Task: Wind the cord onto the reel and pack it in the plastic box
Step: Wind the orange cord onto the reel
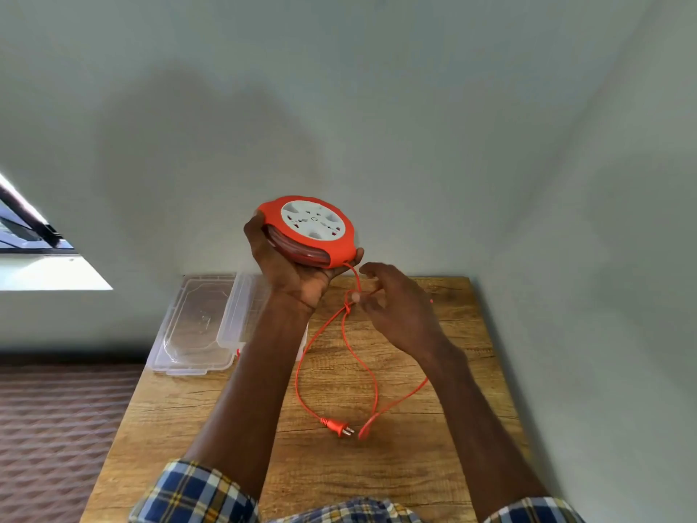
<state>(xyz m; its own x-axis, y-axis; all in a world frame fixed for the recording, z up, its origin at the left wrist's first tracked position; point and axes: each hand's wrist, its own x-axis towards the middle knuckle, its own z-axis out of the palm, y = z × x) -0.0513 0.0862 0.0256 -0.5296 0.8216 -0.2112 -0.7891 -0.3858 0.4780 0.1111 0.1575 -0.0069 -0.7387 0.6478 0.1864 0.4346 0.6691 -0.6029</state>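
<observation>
My left hand holds an orange cord reel with a white socket face, lifted above the far end of the wooden table. An orange cord hangs from the reel's lower edge, crosses itself in a loose knot just below, and lies in loops on the table. Its plug rests near the table's middle. My right hand is beside the knot, fingers spread and blurred; whether they touch the cord is unclear. A clear plastic box lies at the table's far left, partly hidden by my left forearm.
The table stands in a corner, with grey walls behind it and along its right side. The clear box overhangs the table's left edge near a patterned floor. A window is on the left wall.
</observation>
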